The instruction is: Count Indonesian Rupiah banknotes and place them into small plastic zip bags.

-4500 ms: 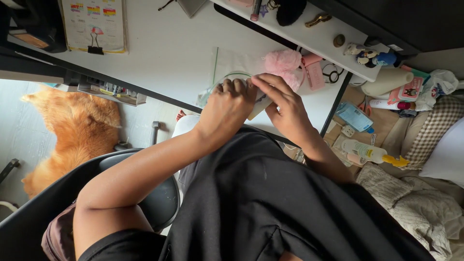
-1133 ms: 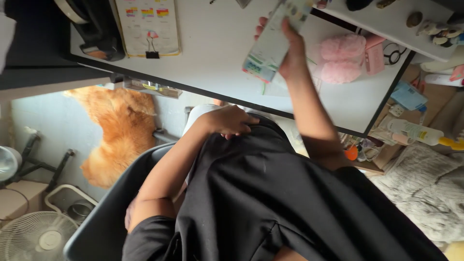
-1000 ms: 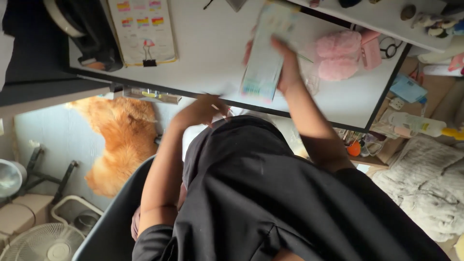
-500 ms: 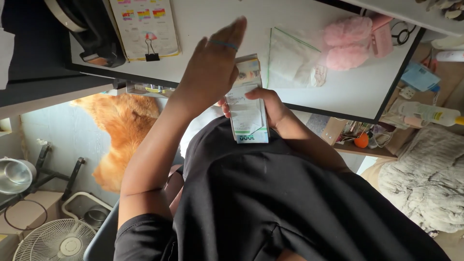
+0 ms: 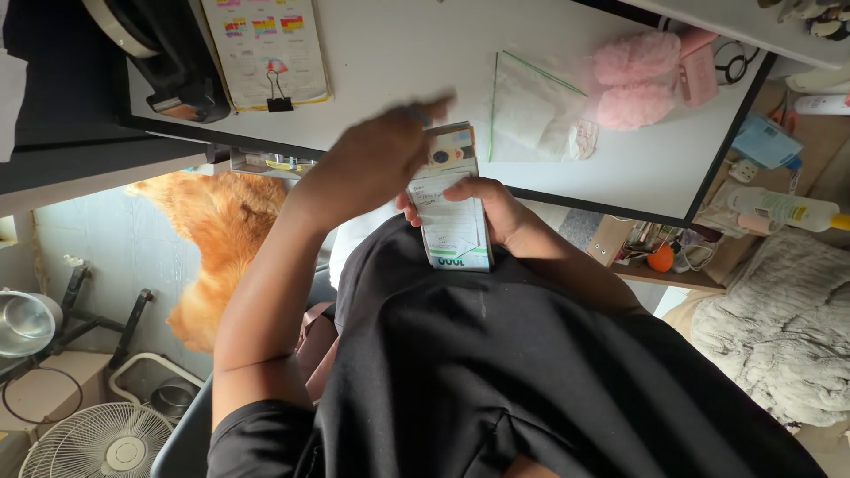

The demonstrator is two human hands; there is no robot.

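My right hand grips a thick bundle of banknotes with a white paper slip on top, held upright against my black shirt just below the desk edge. My left hand is blurred with motion; its fingers lie spread over the bundle's upper left corner, holding nothing. On the white desk just beyond the bundle lies a clear zip bag with a green seal and some white paper inside.
A pink fluffy pouch sits right of the bag. A clipped calendar sheet lies at the desk's left. An orange furry animal lies on the floor at the left, near a fan. A white bottle and a blanket are at the right.
My right hand brought the bundle from above the desk down to my chest. My left hand rose from my lap and has now dropped from a raised flat pose onto the bundle's top.
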